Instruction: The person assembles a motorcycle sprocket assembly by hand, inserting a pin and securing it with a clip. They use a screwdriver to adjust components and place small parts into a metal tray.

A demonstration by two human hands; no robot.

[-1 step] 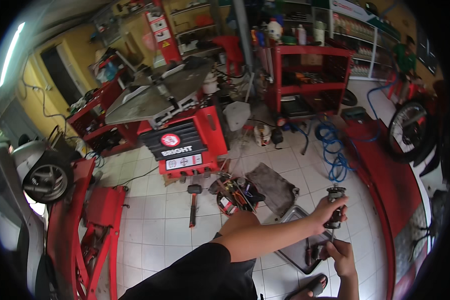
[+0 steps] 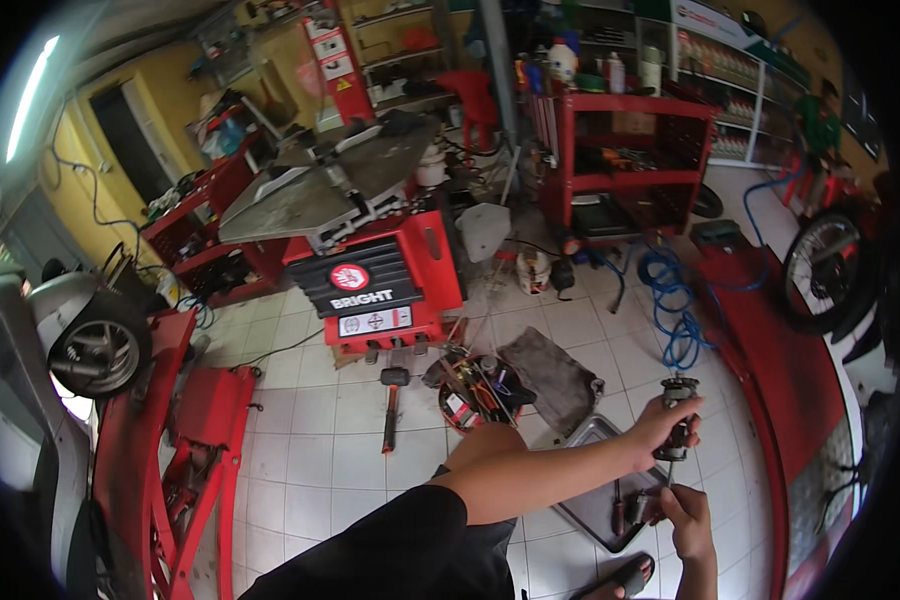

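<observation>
Your view: bright, even daylight over white tile floor (image 2: 310, 470). Fluorescent tube (image 2: 28, 95) glares far upper left of red tyre machine (image 2: 375, 285). Soft shadows beneath machine. Strong fisheye bending, black vignette at rim. Edges slightly blurred.

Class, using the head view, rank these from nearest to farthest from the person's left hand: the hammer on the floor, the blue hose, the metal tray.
1. Metal tray, just below the left hand.
2. Blue hose, on the floor beyond it.
3. Hammer, far to its left.
</observation>
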